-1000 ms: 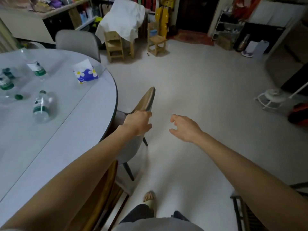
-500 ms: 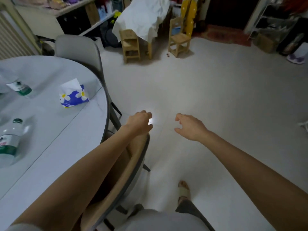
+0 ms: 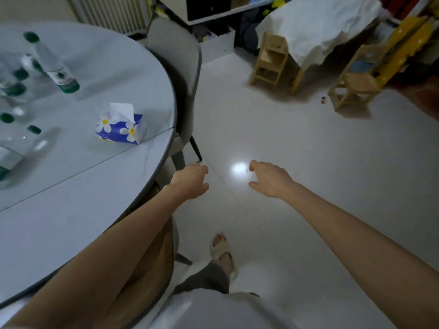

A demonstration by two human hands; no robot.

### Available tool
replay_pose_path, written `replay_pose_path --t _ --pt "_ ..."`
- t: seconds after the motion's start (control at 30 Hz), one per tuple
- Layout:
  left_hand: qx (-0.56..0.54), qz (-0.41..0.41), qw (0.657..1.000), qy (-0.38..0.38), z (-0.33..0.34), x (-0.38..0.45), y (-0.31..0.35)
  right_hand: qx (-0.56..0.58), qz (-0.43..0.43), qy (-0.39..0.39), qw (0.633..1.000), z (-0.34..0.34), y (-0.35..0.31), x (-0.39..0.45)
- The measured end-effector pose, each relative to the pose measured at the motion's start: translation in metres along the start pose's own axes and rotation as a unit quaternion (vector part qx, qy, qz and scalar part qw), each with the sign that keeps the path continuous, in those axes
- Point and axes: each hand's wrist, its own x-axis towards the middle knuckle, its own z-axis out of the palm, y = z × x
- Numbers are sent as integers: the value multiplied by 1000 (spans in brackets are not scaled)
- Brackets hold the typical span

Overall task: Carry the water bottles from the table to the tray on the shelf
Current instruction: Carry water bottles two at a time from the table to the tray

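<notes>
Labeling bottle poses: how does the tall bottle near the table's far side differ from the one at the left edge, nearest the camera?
The far bottle stands upright, whole and fairly sharp. The near bottle lies on its side, blurred and cropped by the frame edge. Both are clear plastic with green caps and green-and-white labels, on the table.

Both arms stretched forward over pale floor point(image 3: 308, 162). Left hand point(image 3: 190, 181) just past the round table point(image 3: 95, 186) edge, fingers point(image 3: 203, 169) loosely curled, empty. Right hand point(image 3: 270, 179) likewise empty. On the table: clear water bottles point(image 3: 55, 65) with green caps, blue flowered tissue pack point(image 3: 118, 127).
</notes>
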Motion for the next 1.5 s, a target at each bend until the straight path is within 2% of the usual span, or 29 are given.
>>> replay_pose_path --t 0.23,0.43,0.53,0.7,0.83,0.97,1.1,1.3,1.5 --pt "-25 -74 996 37 -48 86 -17 -55 -115 28 991 -65 -15 126" --pt "-98 -197 971 91 -85 111 -52 -107 -221 5 969 -102 -42 226" --pt "-131 -295 936 143 -98 112 -82 -126 -294 10 947 -118 -71 283" --pt "-165 -472 845 189 -107 88 -115 -166 -418 14 893 -135 -144 355" --pt "-179 -563 781 202 -106 62 -132 -183 -492 12 851 -139 -204 381" --pt "-179 -611 742 210 -103 43 -169 -171 -540 20 824 -133 -269 400" --pt "-143 -617 750 191 -107 38 -234 -146 -549 41 822 -123 -324 424" --pt "-90 -607 772 165 -111 33 -354 -107 -502 23 858 -107 -390 453" --pt "-53 -601 793 90 -103 30 -461 -113 -456 -9 883 -85 -431 477"
